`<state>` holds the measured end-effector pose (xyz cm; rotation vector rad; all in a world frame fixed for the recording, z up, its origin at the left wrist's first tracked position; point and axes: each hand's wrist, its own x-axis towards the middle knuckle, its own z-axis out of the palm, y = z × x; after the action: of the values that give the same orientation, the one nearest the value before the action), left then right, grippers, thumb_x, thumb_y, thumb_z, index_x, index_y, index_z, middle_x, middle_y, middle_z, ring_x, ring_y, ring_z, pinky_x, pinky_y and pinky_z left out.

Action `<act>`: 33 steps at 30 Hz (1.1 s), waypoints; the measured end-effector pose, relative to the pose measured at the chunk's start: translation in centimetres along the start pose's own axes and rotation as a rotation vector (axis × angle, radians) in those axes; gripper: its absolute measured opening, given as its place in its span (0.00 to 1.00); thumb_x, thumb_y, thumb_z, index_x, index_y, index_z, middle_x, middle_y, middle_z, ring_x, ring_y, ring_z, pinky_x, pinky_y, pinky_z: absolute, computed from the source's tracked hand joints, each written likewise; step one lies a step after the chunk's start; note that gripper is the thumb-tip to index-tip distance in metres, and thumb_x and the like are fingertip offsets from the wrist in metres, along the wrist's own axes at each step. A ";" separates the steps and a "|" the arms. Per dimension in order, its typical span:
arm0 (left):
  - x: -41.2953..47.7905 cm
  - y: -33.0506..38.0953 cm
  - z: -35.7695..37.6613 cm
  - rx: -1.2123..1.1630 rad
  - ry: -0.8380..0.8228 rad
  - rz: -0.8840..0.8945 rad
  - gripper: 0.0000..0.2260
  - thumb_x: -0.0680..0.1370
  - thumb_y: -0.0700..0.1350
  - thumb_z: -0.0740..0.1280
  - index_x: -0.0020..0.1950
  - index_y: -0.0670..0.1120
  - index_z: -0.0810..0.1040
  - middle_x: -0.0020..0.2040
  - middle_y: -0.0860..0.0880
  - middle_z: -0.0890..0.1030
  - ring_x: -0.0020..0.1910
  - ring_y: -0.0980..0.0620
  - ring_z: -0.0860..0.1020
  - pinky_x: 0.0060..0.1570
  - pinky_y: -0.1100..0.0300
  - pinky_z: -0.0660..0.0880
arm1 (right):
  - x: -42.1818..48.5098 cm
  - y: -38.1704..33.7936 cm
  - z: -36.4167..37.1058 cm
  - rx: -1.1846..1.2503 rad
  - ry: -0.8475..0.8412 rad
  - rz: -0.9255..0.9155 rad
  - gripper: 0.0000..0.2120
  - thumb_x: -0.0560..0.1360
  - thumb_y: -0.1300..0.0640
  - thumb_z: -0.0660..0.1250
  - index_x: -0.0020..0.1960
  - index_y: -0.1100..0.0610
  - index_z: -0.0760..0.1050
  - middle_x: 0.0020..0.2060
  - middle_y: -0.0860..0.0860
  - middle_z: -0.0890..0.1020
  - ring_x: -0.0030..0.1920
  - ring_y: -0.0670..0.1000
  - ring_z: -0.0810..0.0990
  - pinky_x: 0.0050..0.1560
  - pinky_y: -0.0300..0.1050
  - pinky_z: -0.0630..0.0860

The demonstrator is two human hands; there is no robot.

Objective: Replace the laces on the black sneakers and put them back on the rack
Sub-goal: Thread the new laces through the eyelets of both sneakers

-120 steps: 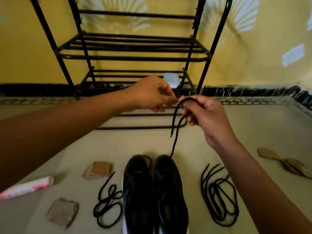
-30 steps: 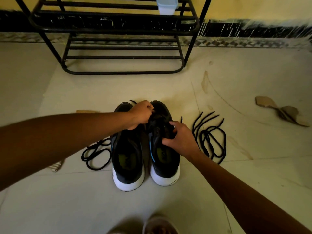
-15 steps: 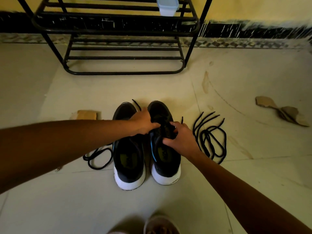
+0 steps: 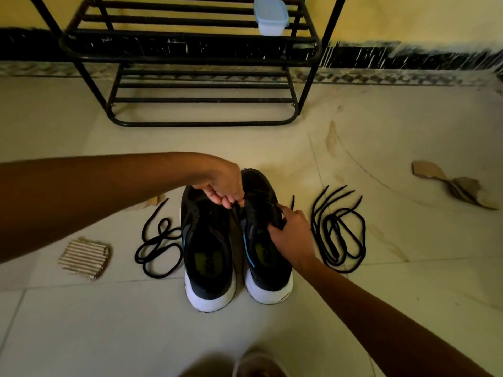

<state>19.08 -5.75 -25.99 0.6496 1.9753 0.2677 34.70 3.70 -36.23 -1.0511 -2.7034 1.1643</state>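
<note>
Pinching a black lace point(image 4: 234, 209) between curled fingertips, the left hand point(image 4: 223, 186) hovers over the black sneakers point(image 4: 208, 257), which stand side by side on the floor point(image 4: 367, 308) at frame centre. The right hand point(image 4: 292, 235) grips the upper of the right-side shoe point(image 4: 268, 268), fingers curled round it; the rack point(image 4: 190, 122) stands at the top of the frame.

Matt cloth sneakers point(image 4: 234, 240), glossy tiled floor point(image 4: 353, 308), ribbed cardboard piece point(image 4: 84, 257)
</note>
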 end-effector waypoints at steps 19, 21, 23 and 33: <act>-7.6 0.4 -0.2 -0.011 -0.013 0.239 0.10 0.80 0.47 0.59 0.44 0.49 0.78 0.55 0.47 0.81 0.54 0.54 0.77 0.56 0.58 0.69 | -0.2 -0.3 0.9 0.012 0.073 0.073 0.20 0.73 0.63 0.62 0.64 0.55 0.74 0.48 0.53 0.70 0.48 0.61 0.78 0.49 0.46 0.74; -8.4 1.0 -1.3 -0.145 0.078 0.280 0.11 0.80 0.49 0.57 0.43 0.49 0.77 0.54 0.51 0.81 0.55 0.55 0.77 0.59 0.58 0.69 | 0.1 -0.3 0.5 0.027 -0.009 0.065 0.19 0.72 0.59 0.65 0.63 0.54 0.74 0.49 0.56 0.75 0.44 0.59 0.79 0.44 0.43 0.74; -9.3 1.7 -2.5 -0.232 0.167 0.331 0.13 0.80 0.49 0.57 0.40 0.48 0.75 0.48 0.51 0.82 0.52 0.55 0.78 0.59 0.54 0.70 | 0.8 -0.4 -0.5 0.011 -0.125 0.059 0.21 0.70 0.55 0.69 0.63 0.55 0.74 0.49 0.59 0.79 0.46 0.57 0.80 0.41 0.41 0.74; -12.6 4.5 -6.4 -0.611 0.481 0.526 0.13 0.81 0.51 0.57 0.39 0.49 0.74 0.46 0.51 0.80 0.55 0.52 0.79 0.60 0.55 0.74 | 1.5 -8.9 -11.1 0.504 -0.083 -0.105 0.16 0.72 0.68 0.68 0.54 0.52 0.78 0.41 0.50 0.76 0.44 0.49 0.76 0.44 0.35 0.72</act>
<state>19.46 -8.41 -11.38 0.7244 1.9665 1.3957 31.33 7.28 -22.84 -0.7879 -2.2816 1.7660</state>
